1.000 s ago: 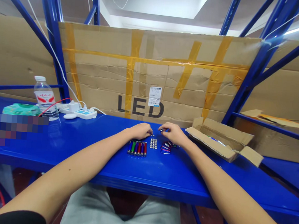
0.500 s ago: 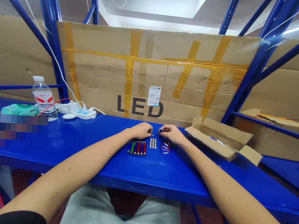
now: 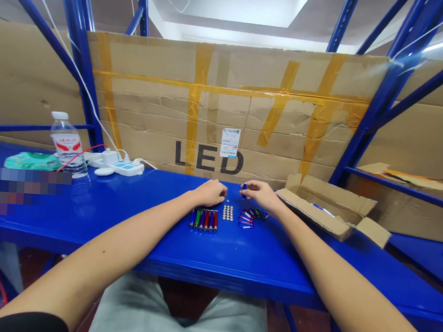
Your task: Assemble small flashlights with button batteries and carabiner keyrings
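My right hand [image 3: 264,196] pinches a small blue metal cylinder [image 3: 244,188], probably a mini flashlight, upright in its fingertips above the table. My left hand [image 3: 212,193] rests curled on the blue steel shelf [image 3: 155,242], and nothing shows in its fingers. Below it lies a tight row of colored mini flashlights [image 3: 203,219]. A small cluster of silver button cells [image 3: 228,212] sits between my hands. Nearer my right hand is a tangled pile of small colored carabiners [image 3: 250,218].
An open cardboard box [image 3: 323,206] stands to the right on the shelf. At left are a water bottle [image 3: 67,147], a white power strip [image 3: 122,167] with a red cable, and a green packet [image 3: 32,161]. Taped cardboard [image 3: 218,110] marked LED stands behind.
My right hand has moved to the right and away from the button cells, now lifting the small blue cylinder. My left hand stays in nearly the same place.
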`<state>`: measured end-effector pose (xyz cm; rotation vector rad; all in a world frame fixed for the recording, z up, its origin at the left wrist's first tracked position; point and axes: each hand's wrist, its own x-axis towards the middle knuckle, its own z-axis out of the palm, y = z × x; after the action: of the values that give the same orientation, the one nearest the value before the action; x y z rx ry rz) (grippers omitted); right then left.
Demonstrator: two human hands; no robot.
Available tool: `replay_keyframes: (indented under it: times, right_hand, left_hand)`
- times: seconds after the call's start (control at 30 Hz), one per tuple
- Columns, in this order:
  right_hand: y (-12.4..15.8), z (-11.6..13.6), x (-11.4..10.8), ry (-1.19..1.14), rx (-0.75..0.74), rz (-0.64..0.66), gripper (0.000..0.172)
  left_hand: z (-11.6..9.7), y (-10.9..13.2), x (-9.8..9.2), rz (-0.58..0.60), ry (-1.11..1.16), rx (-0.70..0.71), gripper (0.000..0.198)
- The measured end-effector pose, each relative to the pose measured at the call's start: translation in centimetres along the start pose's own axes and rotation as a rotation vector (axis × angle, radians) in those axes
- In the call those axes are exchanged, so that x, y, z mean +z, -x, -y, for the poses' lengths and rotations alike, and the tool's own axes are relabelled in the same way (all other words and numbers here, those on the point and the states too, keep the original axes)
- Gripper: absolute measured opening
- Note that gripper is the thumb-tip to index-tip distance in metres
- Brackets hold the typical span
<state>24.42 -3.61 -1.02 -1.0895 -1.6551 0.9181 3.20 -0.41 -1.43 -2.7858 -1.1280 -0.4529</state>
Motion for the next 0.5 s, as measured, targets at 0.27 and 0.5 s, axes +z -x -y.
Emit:
replay_keyframes:
  times: [0.27, 0.5]
  right_hand:
    - [-0.1, 0.2, 0.1, 0.422, -0.264, -0.066, 0.021]
    - [-0.1, -0.1, 0.1, 0.508, -0.343, -0.060, 0.025]
  left_hand:
    - [-0.8, 0.2, -1.5, -0.253, 0.147, 0.079, 0.016]
    - [-2.5, 0.8, -2.0, -0.295, 0.002, 0.262, 0.034]
